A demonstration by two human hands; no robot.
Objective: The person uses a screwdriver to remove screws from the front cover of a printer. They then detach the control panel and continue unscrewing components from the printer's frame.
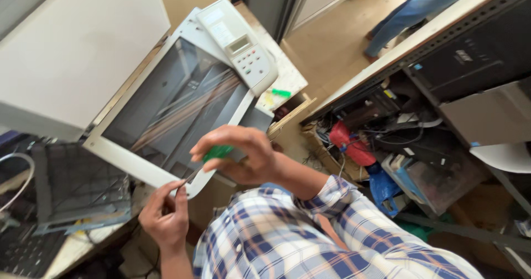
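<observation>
My right hand [240, 154] grips a green-handled screwdriver [217, 153], its metal shaft slanting down to the left. The fingertips of my left hand [165, 211] pinch the shaft's tip, just below the front edge of a white flatbed scanner-printer [113, 149] with a dark glass bed. The printer's lid [83, 41] stands raised at the left, and its control panel [238, 44] with a small screen and buttons lies at the far end. My plaid sleeve fills the bottom centre.
A dark flat panel [77, 187] and a keyboard [25, 251] lie at the left beside a white cable. At the right, a shelf [387, 129] holds tangled cables, a red bag and dark equipment. Another person's legs in jeans [412, 10] stand at the top right.
</observation>
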